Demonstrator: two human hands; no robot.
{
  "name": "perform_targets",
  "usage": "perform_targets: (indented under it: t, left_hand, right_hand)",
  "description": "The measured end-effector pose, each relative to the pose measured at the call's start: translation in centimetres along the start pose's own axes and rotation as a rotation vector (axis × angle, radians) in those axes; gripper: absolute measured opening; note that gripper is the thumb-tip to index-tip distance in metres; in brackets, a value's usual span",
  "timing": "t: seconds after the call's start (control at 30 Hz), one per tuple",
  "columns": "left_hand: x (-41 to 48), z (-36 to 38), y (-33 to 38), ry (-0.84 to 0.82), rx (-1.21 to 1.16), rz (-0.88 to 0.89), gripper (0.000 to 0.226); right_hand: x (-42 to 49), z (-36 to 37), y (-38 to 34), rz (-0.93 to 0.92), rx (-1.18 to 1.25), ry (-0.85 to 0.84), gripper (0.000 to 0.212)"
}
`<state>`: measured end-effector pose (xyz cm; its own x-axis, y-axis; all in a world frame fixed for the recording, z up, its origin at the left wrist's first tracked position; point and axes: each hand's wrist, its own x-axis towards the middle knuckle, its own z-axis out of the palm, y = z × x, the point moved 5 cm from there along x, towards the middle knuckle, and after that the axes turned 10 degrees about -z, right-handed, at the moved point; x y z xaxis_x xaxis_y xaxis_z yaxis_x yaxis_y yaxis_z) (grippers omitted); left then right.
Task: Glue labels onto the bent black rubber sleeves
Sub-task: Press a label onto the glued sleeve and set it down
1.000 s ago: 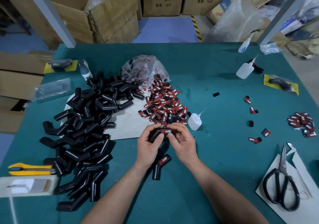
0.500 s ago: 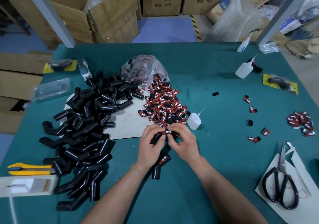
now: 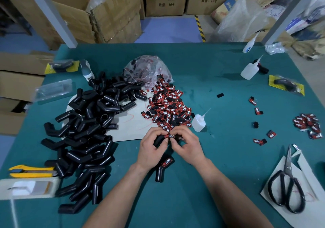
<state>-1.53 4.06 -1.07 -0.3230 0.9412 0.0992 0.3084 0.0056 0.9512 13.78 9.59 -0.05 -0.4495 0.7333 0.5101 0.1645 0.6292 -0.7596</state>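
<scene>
Fingers (image 3: 155,133) of both hands curl in tight around one bent black sleeve (image 3: 158,141), held just over the green table (image 3: 219,183), in front of the label heap (image 3: 168,108). The left hand (image 3: 151,151) grips its body; the right hand (image 3: 189,147) pinches a red label (image 3: 169,136) against it. One labelled sleeve (image 3: 163,168) lies below. A clear bag (image 3: 146,68) holds more labels. Three glue bottles are out, the nearest (image 3: 198,123) beside the heap.
</scene>
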Motion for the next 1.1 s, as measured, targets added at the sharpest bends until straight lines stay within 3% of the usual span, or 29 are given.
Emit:
perform_targets:
  t: [0.13, 0.27, 0.5, 0.6, 0.8, 1.0, 1.1]
  left_hand:
    - [0.1, -0.5, -0.5, -0.054, -0.064, -0.021, 0.017]
    - [0.0, -0.8, -1.2, 0.052, -0.116, -0.173, 0.011]
    - [0.0, -1.1, -1.2, 0.148, -0.137, -0.204, 0.014]
    - [0.1, -1.0, -1.4, 0.142, -0.116, -0.216, 0.009]
    - [0.0, -0.7, -0.3, 0.09, 0.001, -0.166, 0.008]
    - [1.5, -1.8, 1.3, 0.072, 0.493, 0.002, 0.016]
    - [4.5, -3.1, 1.4, 0.075, 0.694, -0.053, 0.016]
  right_hand:
    - [0.0, -0.3, 0.3, 0.024, 0.076, -0.114, 0.021]
    - [-0.3, -0.2, 0.5, 0.079, 0.095, -0.266, 0.022]
    - [-0.5, 0.2, 0.1, -0.048, 0.023, -0.441, 0.016]
    - [-0.3, 0.2, 0.0, -0.132, -0.052, -0.348, 0.005]
    - [0.6, 0.0, 0.5, -0.111, -0.25, -0.014, 0.01]
    - [1.0, 0.1, 0.4, -0.218, -0.364, 0.016, 0.017]
    - [1.0, 0.3, 0.6, -0.244, -0.406, -0.001, 0.01]
